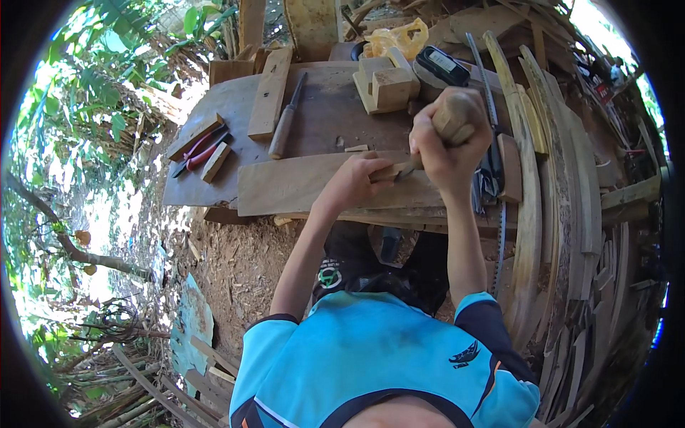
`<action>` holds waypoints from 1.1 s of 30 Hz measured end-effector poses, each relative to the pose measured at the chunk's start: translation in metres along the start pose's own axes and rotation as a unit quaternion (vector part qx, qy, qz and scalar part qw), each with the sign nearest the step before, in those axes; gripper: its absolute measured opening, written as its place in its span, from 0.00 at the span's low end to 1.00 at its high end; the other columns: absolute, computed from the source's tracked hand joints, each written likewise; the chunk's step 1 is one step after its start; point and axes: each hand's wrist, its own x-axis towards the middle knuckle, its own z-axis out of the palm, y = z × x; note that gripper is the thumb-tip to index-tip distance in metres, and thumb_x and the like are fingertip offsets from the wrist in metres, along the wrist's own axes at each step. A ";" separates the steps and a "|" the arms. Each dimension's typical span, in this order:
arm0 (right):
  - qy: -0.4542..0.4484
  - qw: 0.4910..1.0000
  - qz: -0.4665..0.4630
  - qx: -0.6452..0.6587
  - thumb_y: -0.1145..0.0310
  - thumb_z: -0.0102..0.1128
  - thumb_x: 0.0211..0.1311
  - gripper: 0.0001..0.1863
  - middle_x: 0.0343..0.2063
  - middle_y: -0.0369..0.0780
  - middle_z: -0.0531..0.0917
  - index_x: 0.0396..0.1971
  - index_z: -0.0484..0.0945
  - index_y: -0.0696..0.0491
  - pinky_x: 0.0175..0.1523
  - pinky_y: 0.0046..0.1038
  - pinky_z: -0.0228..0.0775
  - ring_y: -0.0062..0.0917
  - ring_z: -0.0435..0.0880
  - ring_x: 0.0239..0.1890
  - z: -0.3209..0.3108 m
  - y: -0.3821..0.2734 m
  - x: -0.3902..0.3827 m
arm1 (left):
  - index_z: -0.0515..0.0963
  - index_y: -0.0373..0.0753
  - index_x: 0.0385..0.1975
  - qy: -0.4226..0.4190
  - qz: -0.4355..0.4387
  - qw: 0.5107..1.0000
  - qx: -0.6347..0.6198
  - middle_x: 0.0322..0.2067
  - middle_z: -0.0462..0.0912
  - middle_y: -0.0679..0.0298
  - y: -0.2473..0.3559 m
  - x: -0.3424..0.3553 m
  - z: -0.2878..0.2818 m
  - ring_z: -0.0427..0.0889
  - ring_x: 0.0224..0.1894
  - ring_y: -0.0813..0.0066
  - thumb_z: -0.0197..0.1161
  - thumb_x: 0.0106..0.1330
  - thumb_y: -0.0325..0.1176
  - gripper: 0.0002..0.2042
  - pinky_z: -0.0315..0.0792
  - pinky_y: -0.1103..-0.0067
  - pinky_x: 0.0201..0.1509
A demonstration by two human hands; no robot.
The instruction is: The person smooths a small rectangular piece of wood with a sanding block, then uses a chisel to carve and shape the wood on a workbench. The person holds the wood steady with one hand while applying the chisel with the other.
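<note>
On a wooden board [285, 187] at the bench's near edge, my left hand [349, 180] grips a small wood piece [386, 173]. My right hand [451, 153], closed in a fist, holds a bladed tool by its thick wooden handle [457, 118]. Its short visible blade [407, 170] meets the right end of the small piece; the fist hides the rest. Just beyond my left hand lies a wood sliver [357, 148]. A slim pointed tool with a wooden handle [282, 133] rests farther back on the left.
Red-handled pliers [203, 153] lie among wood offcuts at the bench's left. A notched wood block [389, 85], yellow plastic bag [399, 39] and dark oblong device [442, 65] sit at the back. A long saw blade [485, 82] and long planks [528, 185] line the right.
</note>
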 end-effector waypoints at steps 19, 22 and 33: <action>0.001 0.999 -0.042 -0.002 0.81 0.57 0.45 0.12 0.19 0.36 0.76 0.32 0.67 0.57 0.24 0.15 0.67 0.14 0.74 0.17 -0.015 0.002 -0.017 | 0.77 0.35 0.41 -0.032 -0.011 0.999 0.017 0.30 0.75 0.53 -0.006 0.004 -0.007 0.75 0.31 0.60 0.67 0.51 0.34 0.18 0.68 0.72 0.36; 0.037 0.997 -0.020 0.060 0.81 0.57 0.46 0.12 0.18 0.37 0.75 0.31 0.66 0.58 0.23 0.17 0.68 0.16 0.74 0.16 -0.020 -0.010 -0.027 | 0.77 0.37 0.42 -0.108 -0.101 0.989 0.015 0.31 0.74 0.53 -0.010 0.013 -0.013 0.75 0.34 0.59 0.67 0.51 0.37 0.19 0.69 0.71 0.38; 0.114 0.988 0.080 0.066 0.75 0.56 0.52 0.11 0.25 0.39 0.72 0.34 0.64 0.54 0.32 0.25 0.66 0.21 0.72 0.24 -0.053 -0.033 -0.036 | 0.72 0.37 0.48 -0.001 -0.034 0.988 0.150 0.42 0.76 0.53 0.012 -0.010 -0.013 0.75 0.45 0.56 0.66 0.51 0.40 0.24 0.69 0.70 0.48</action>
